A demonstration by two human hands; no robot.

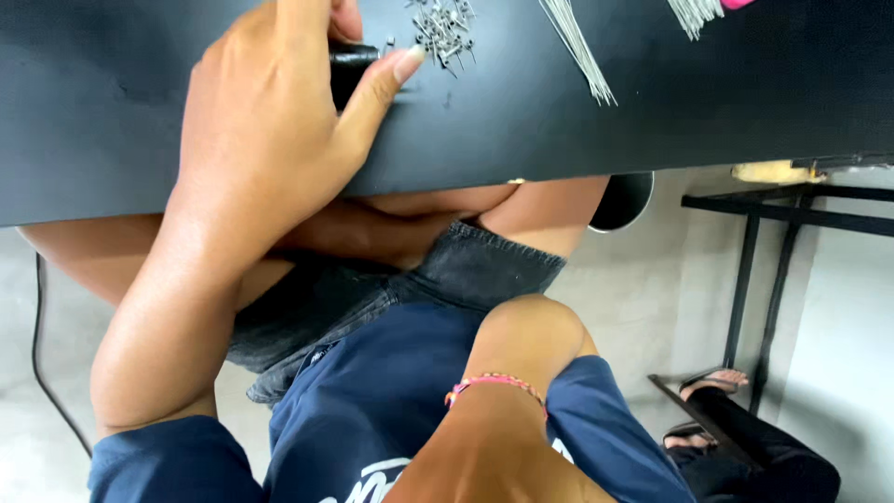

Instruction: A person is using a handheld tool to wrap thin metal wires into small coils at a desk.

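Right forearm (pixel 498 438): filling the bottom of the view, bent back toward the chest, pink braided wristband (pixel 494 380) circling the wrist; hand itself lying out of sight, so fingers apart or together impossible to tell.
Left hand (pixel 270 121): reaching up over the near edge of the black table (pixel 112 112), wrist resting against that edge, probably for steadiness.
Left fingers: curling closed around a small black cylinder (pixel 356 58), thumb (pixel 386 79) stretching along its side with the tip pressing near the end, apparently pinning it flat to the table.
Black cylinder: lying on the table under the left hand, mostly hidden by the fingers, only a short glossy stretch showing.
Small metal pins (pixel 442 33): piled loosely just beyond the thumb tip, close by and within easy reach.
Thin wire bundles (pixel 577 47): fanning out farther right on the table, well apart from the hand.
Lap: blue shirt and dark denim shorts (pixel 466 270) tucked under the table, knees bare.
Background right: black metal frame (pixel 773 270) standing on the floor, another person's sandalled foot (pixel 717 380) resting beside it.
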